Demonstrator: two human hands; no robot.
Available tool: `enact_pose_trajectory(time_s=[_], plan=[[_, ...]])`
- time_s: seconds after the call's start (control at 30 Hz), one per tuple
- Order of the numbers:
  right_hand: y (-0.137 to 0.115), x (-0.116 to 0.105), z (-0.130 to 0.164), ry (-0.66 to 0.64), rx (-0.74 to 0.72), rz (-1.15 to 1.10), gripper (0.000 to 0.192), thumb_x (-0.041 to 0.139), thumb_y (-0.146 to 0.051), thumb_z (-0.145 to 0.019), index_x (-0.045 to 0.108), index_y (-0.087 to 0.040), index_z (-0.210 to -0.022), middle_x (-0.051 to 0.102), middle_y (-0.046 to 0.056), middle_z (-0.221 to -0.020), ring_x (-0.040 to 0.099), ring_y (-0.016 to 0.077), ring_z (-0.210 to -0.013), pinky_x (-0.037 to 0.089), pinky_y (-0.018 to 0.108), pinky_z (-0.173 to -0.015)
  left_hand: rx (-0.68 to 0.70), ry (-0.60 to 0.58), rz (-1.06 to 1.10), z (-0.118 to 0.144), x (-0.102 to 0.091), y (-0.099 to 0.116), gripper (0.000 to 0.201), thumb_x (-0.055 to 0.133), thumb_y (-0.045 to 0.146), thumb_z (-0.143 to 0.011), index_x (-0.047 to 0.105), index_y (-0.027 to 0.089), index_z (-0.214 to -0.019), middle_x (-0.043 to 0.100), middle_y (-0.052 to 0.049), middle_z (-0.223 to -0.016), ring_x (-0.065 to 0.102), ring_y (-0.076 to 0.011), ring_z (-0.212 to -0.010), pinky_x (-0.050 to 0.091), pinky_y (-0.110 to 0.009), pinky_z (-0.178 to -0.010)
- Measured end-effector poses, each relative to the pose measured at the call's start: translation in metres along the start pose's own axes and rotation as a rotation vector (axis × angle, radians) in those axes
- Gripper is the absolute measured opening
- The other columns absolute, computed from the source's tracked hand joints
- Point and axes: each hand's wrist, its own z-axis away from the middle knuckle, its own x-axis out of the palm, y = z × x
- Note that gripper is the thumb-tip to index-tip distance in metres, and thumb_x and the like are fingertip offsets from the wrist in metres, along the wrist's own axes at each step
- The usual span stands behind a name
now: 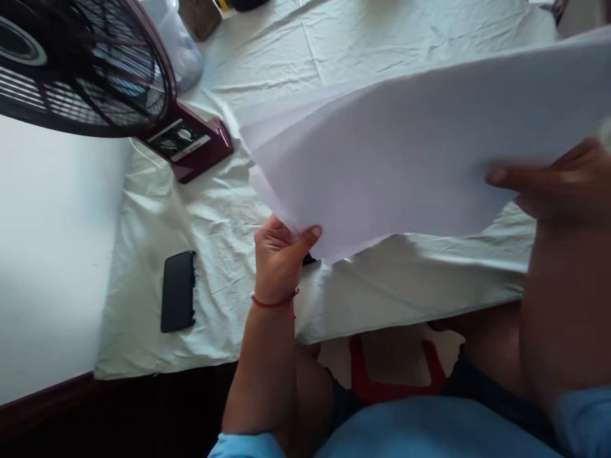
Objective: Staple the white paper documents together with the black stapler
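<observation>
Several large white sheets of paper [382, 152] are held up above the cloth-covered table, fanned apart at their left edge. My left hand [284, 254] pinches their lower left corner, thumb on top, with a red string round the wrist. My right hand [563, 181] grips the right part of the sheets with its thumb laid over the face; it is slightly blurred. Under the paper beside my left hand, a small dark edge [309, 259] shows, but most of that thing is hidden.
A maroon and black fan [200, 143] stands at the upper left, next to a clear plastic bag [179, 48]. A black phone-like case [178, 292] lies at the left on the pale tablecloth [229, 267]. White wall [52, 254] borders the table's left side. Below the front edge shows something red [396, 388].
</observation>
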Motion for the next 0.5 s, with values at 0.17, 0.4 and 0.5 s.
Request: enact_pose_trajectory(time_s=[0.17, 0.4, 0.5], plan=[[-0.008, 0.013, 0.002, 0.081, -0.059, -0.150, 0.071, 0.111, -0.047, -0.044, 0.080, -0.020, -0.101, 0.078, 0.008, -0.116, 0.073, 0.0317, -0.123, 0.057, 0.059, -0.121, -0.037, 0.038, -0.080, 0.006, 0.008, 0.003, 0.021, 0.094, 0.033, -0.085, 0.086, 0.019, -0.099, 0.085, -0.007, -0.103, 0.078, -0.0199, -0.103, 0.064, -0.032, -0.102], [-0.016, 0.007, 0.010, 0.162, 0.117, 0.123, 0.090, 0.106, -0.068, -0.034, 0.075, -0.016, -0.101, 0.075, 0.012, -0.125, 0.068, 0.0428, -0.131, 0.055, 0.069, -0.115, 0.033, 0.001, -0.229, 0.007, 0.003, 0.014, 0.030, 0.095, 0.029, -0.079, 0.086, 0.025, -0.107, 0.081, -0.002, -0.094, 0.075, -0.0189, -0.087, 0.065, -0.029, -0.080], [-0.006, 0.000, 0.011, 0.104, 0.246, 0.311, 0.084, 0.106, -0.059, -0.045, 0.077, -0.015, -0.110, 0.075, 0.013, -0.125, 0.069, 0.0432, -0.125, 0.054, 0.072, -0.114, -0.029, -0.104, -0.309, 0.006, -0.001, 0.017, 0.020, 0.093, 0.034, -0.084, 0.087, 0.022, -0.099, 0.076, -0.001, -0.081, 0.069, -0.0164, -0.075, 0.056, -0.025, -0.065]])
